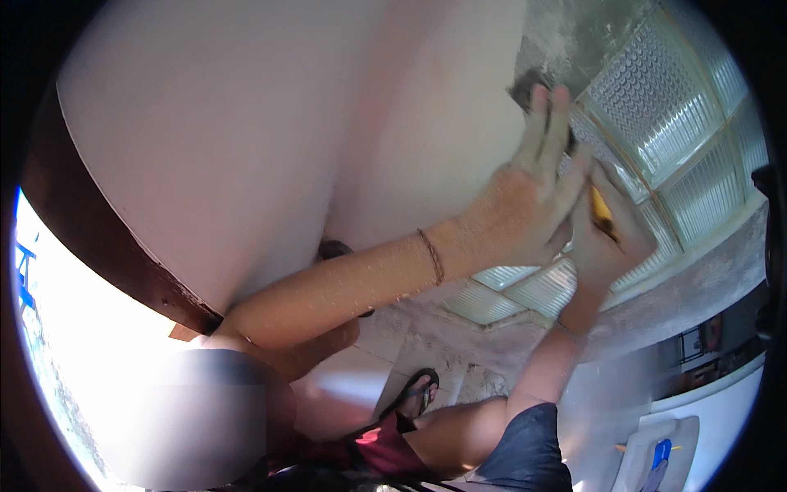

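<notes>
My left hand (525, 209) has its index and middle fingers stretched out over a dark-bladed hand tool (523, 90), at the edge where the pale wall (426, 123) meets rough grey plaster (549, 33). My right hand (615, 238) is wrapped round the tool's yellow handle (601, 209), just to the right of my left hand. The blade rests at that edge; part of it is hidden under my fingers. Behind both hands is a panel of ribbed, patterned glass blocks (648, 107).
A dark wooden edge (106, 213) runs down the left beside bright daylight. A rough ledge (697, 254) borders the glass blocks. A foot in a black flip-flop (418, 389) stands on tiles below. At lower right is a white fixture (672, 459) with a blue object.
</notes>
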`<state>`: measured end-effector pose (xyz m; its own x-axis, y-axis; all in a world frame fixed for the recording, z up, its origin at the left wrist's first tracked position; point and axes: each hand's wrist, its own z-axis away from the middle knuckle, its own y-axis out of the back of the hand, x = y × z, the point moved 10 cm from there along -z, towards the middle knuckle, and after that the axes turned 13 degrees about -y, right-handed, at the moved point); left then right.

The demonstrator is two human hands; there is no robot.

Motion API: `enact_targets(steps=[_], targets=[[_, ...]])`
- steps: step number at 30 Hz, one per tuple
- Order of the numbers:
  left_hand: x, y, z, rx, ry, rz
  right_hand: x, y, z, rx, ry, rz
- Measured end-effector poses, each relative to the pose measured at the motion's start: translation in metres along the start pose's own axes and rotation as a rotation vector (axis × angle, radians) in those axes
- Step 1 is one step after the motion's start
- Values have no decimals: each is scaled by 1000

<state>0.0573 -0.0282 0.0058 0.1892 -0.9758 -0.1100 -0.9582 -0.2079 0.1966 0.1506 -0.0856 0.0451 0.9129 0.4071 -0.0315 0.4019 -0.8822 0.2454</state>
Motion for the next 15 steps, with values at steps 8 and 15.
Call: enact_targets(steps=[8,15], targets=[[2,6,-1,25,2,-75,-3,-5,0,-2,4,-28],[-2,5,-1,11,10,-18,-9,-8,-2,2,3,-47]])
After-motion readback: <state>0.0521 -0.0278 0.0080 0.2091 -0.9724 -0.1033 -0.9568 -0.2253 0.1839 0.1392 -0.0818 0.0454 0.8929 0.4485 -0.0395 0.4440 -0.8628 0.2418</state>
